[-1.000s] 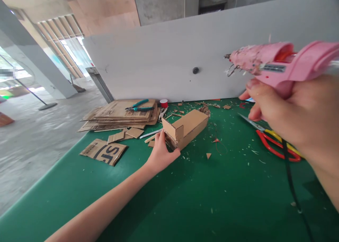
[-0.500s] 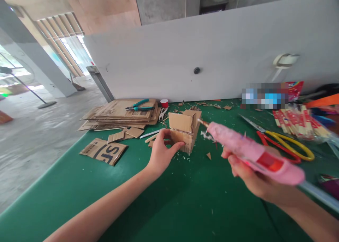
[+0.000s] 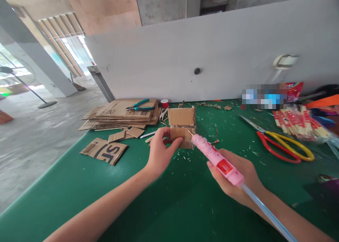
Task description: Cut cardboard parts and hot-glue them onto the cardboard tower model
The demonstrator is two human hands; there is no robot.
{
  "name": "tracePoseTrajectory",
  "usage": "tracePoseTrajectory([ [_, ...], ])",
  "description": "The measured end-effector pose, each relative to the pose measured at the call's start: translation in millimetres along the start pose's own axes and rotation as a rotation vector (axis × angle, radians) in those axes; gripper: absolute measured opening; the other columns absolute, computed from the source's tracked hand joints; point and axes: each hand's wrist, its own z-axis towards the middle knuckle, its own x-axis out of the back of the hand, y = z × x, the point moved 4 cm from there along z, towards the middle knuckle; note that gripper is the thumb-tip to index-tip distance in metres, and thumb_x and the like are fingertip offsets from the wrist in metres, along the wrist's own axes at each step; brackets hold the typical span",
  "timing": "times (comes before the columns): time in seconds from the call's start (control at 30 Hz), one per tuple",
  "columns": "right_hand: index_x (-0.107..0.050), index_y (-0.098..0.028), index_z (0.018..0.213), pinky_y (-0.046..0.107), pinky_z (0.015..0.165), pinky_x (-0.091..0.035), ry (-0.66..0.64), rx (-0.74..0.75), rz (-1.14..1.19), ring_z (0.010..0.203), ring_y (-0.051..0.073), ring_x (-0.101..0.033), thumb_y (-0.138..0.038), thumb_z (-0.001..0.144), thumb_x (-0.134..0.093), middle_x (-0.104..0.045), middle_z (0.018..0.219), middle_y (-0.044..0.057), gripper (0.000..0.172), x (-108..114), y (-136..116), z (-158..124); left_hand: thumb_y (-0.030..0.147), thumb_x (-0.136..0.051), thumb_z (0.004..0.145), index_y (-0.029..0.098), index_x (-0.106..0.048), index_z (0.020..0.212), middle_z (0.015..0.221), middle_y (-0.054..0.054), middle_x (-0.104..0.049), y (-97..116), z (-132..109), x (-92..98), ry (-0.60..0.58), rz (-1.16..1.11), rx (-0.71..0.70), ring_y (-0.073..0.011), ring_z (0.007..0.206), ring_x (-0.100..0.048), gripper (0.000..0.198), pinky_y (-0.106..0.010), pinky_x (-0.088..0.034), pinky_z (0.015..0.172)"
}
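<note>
Two hands: left hand (image 3: 159,151) grips cardboard box (image 3: 182,126); right hand (image 3: 236,176) aims glue gun (image 3: 217,159)

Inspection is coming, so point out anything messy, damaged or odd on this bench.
The pink glue gun in the right hand is crusted with dried glue and stuck bits along its barrel. Cardboard crumbs litter the green table around the cardboard box held by the left hand. The scissors lie open.

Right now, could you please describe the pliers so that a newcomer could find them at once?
On the green table, look to the far left corner, where a stack of flattened cardboard lies. The pliers lie on top of it; their teal handles set them apart from the red-and-yellow scissors on the right.
</note>
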Motion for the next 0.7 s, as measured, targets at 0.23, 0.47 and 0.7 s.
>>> tracePoseTrajectory([
  [0.23, -0.05, -0.022, 0.071, 0.025, 0.041, -0.038, -0.016, -0.212, 0.193, 0.042, 0.011, -0.046, -0.024, 0.083, -0.055, -0.049, 0.052, -0.004, 0.013, 4, 23, -8, 0.027, -0.059, 0.079, 0.019, -0.051, 0.089, 0.084, -0.001, -0.055, -2, 5, 5.9, -0.009, -0.115, 0.008, -0.0145, 0.079, -0.052, 0.015, -0.026, -0.045, 0.066],
  [0.47, -0.053, -0.021, 0.07, 0.025, 0.042, -0.04, -0.149, -0.356, 0.42, 0.041, 0.011, -0.047, -0.031, 0.085, -0.053, -0.048, 0.048, -0.005, 0.019, -2, 42, -17, 0.025, -0.061, 0.075, 0.018, -0.057, 0.083, 0.077, 0.0, -0.055, -14, 17, 11.2, -0.141, -0.428, 0.12, -0.0119, 0.07, -0.049, 0.011, -0.023, -0.037, 0.062],
  [0.7, -0.052, -0.02, 0.066, 0.025, 0.042, -0.04, -0.124, -0.344, 0.411, 0.041, 0.011, -0.046, -0.031, 0.085, -0.052, -0.047, 0.047, -0.005, 0.022, 1, 36, -11, 0.026, -0.066, 0.07, 0.017, -0.059, 0.082, 0.082, -0.003, -0.058, -19, 23, 13.6, -0.17, -0.551, 0.192, -0.0137, 0.075, -0.052, 0.016, -0.025, -0.04, 0.065],
])
